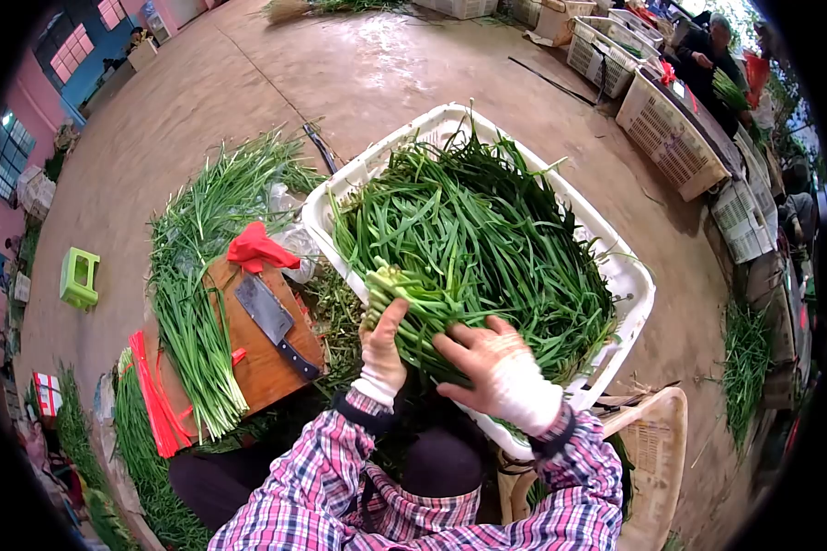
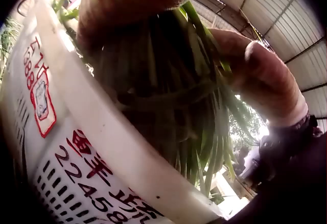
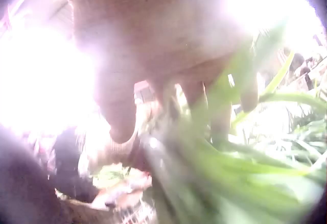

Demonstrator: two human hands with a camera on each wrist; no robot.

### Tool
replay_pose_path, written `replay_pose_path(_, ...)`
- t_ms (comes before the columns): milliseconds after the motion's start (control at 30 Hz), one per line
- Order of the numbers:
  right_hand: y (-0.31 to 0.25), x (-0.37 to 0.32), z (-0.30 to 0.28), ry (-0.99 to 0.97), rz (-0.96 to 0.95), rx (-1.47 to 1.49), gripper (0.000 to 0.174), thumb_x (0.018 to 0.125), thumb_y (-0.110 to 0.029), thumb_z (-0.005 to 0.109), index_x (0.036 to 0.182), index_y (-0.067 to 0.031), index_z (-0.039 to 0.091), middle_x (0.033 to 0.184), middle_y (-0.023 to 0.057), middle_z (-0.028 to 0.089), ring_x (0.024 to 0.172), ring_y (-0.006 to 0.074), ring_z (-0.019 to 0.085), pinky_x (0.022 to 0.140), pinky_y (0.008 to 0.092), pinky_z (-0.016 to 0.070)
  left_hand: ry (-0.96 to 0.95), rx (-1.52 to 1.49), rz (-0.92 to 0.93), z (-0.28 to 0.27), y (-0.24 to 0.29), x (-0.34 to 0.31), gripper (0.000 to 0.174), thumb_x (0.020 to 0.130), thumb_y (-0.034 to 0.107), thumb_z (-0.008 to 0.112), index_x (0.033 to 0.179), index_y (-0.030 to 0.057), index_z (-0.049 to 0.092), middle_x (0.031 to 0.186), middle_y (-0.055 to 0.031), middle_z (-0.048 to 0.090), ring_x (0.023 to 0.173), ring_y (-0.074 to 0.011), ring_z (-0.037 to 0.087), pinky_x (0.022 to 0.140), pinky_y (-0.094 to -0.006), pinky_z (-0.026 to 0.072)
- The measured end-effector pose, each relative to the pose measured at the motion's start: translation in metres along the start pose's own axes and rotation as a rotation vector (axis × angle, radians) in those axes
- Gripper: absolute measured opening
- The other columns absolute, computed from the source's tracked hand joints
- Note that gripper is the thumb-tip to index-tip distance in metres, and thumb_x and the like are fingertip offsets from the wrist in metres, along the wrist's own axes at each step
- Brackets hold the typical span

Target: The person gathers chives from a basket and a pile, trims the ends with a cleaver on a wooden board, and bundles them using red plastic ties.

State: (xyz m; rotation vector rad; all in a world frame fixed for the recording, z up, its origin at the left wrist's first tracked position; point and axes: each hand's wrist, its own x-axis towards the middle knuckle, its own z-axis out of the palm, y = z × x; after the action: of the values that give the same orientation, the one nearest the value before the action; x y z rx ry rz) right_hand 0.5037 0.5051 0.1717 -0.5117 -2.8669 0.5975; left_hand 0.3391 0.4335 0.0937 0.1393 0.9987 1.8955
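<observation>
A bunch of garlic chives [image 1: 402, 298] lies over the near left rim of a white plastic crate [image 1: 333, 230], its pale cut ends pointing left. My left hand [image 1: 383, 354] grips it near those ends, thumb on top and the other fingers hidden beneath. On the leafy side, my right hand [image 1: 492, 363] touches the bunch with fingers spread and fairly straight. Many more loose chives [image 1: 487, 216] fill the crate. Close up in the left wrist view, the crate wall [image 2: 76, 117] carries red and black writing. The right wrist view shows blurred leaves [image 3: 219, 173] below the right hand [image 3: 168, 45].
Left of the crate, a wooden board [image 1: 276, 376] bears a cleaver [image 1: 268, 312], a red cloth [image 1: 259, 248] and chives [image 1: 198, 344]. Red strips [image 1: 156, 399] hang at its left. A green stool [image 1: 80, 277] stands farther left, and another person [image 1: 708, 69] sits among crates [image 1: 671, 138] at far right.
</observation>
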Motion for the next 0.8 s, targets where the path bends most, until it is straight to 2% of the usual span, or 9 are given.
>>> replay_pose_path(67, -0.005, -0.010, -0.030, 0.064, 0.048, 0.144, 0.059, 0.066, -0.033, 0.085, 0.116, -0.0088, 0.064, 0.091, 0.0094, 0.069, 0.087, 0.0303, 0.066, 0.093, 0.0467, 0.0464, 0.017, -0.074, -0.079, -0.001, 0.002, -0.015, 0.038, 0.088, 0.021, 0.068, 0.120, 0.0055, 0.059, 0.110, -0.0080, 0.067, 0.097, -0.0207, 0.065, 0.088, -0.0359, 0.0539)
replay_pose_path(167, -0.001, -0.001, -0.038, 0.408, 0.028, 0.200, 0.087, 0.056, -0.028, 0.090, 0.132, -0.0059, 0.054, 0.120, 0.0150, 0.061, 0.112, 0.0323, 0.059, 0.098, 0.0419, 0.0451, -0.029, -0.106, -0.048, -0.007, -0.007, -0.029, 0.036, 0.088, 0.015, 0.067, 0.120, 0.0035, 0.060, 0.112, -0.0073, 0.065, 0.099, -0.0175, 0.064, 0.087, -0.0347, 0.0546)
replay_pose_path(233, 0.012, 0.013, -0.016, 0.341, -0.026, 0.311, 0.101, 0.057, -0.037, 0.089, 0.140, -0.0010, 0.043, 0.135, 0.0205, 0.050, 0.126, 0.0356, 0.048, 0.104, 0.0431, 0.0408, -0.058, 0.024, 0.102, 0.007, 0.002, -0.046, 0.039, 0.087, 0.013, 0.067, 0.123, 0.0025, 0.057, 0.113, -0.0078, 0.065, 0.098, -0.0177, 0.064, 0.089, -0.0337, 0.0530)
replay_pose_path(333, 0.011, 0.021, 0.015, -0.089, 0.136, 0.649, 0.093, 0.065, -0.038, 0.084, 0.140, -0.0008, 0.042, 0.128, 0.0235, 0.055, 0.117, 0.0379, 0.054, 0.100, 0.0401, 0.0432, -0.038, 0.030, 0.120, 0.002, 0.008, -0.058, 0.061, 0.083, 0.013, 0.071, 0.137, 0.0031, 0.044, 0.118, -0.0063, 0.060, 0.106, -0.0178, 0.059, 0.095, -0.0329, 0.0474)
replay_pose_path(367, 0.005, 0.021, 0.029, -0.056, 0.130, 0.897, 0.089, 0.067, -0.038, 0.082, 0.139, -0.0018, 0.044, 0.121, 0.0240, 0.059, 0.114, 0.0361, 0.057, 0.098, 0.0381, 0.0443, -0.019, 0.079, 0.137, -0.007, 0.009, -0.061, 0.066, 0.083, 0.014, 0.071, 0.141, 0.0036, 0.040, 0.122, -0.0060, 0.057, 0.109, -0.0175, 0.057, 0.097, -0.0333, 0.0457)
replay_pose_path(500, -0.001, 0.016, 0.052, -0.063, 0.093, 0.744, 0.084, 0.069, -0.041, 0.081, 0.135, -0.0017, 0.047, 0.117, 0.0234, 0.060, 0.112, 0.0365, 0.058, 0.097, 0.0400, 0.0449, -0.031, 0.339, 0.137, -0.037, 0.012, -0.081, 0.085, 0.082, 0.021, 0.077, 0.148, 0.0065, 0.026, 0.129, -0.0064, 0.051, 0.118, -0.0190, 0.052, 0.104, -0.0363, 0.0414)
replay_pose_path(567, -0.005, 0.016, 0.055, -0.053, 0.023, 0.564, 0.084, 0.070, -0.044, 0.080, 0.134, -0.0014, 0.048, 0.115, 0.0228, 0.061, 0.109, 0.0373, 0.059, 0.097, 0.0419, 0.0451, -0.113, 0.457, -0.049, -0.056, 0.022, -0.089, 0.096, 0.081, 0.023, 0.079, 0.151, 0.0076, 0.016, 0.138, -0.0071, 0.044, 0.122, -0.0196, 0.049, 0.106, -0.0366, 0.0397)
replay_pose_path(733, -0.011, 0.020, 0.055, -0.057, -0.092, 0.535, 0.065, 0.074, -0.048, 0.075, 0.114, -0.0017, 0.056, 0.108, 0.0212, 0.063, 0.103, 0.0407, 0.059, 0.092, 0.0456, 0.0465, -0.119, 0.368, 0.123, -0.030, 0.026, -0.095, 0.091, 0.084, 0.028, 0.077, 0.151, 0.0054, 0.020, 0.144, -0.0099, 0.041, 0.126, -0.0189, 0.045, 0.108, -0.0363, 0.0367)
replay_pose_path(800, -0.012, 0.020, 0.057, -0.080, -0.059, 0.470, 0.068, 0.076, -0.053, 0.072, 0.113, 0.0020, 0.055, 0.106, 0.0225, 0.064, 0.102, 0.0405, 0.060, 0.091, 0.0462, 0.0470, -0.074, 0.342, 0.160, -0.020, 0.022, -0.085, 0.086, 0.083, 0.027, 0.076, 0.149, 0.0036, 0.025, 0.143, -0.0111, 0.045, 0.123, -0.0195, 0.049, 0.105, -0.0365, 0.0390)
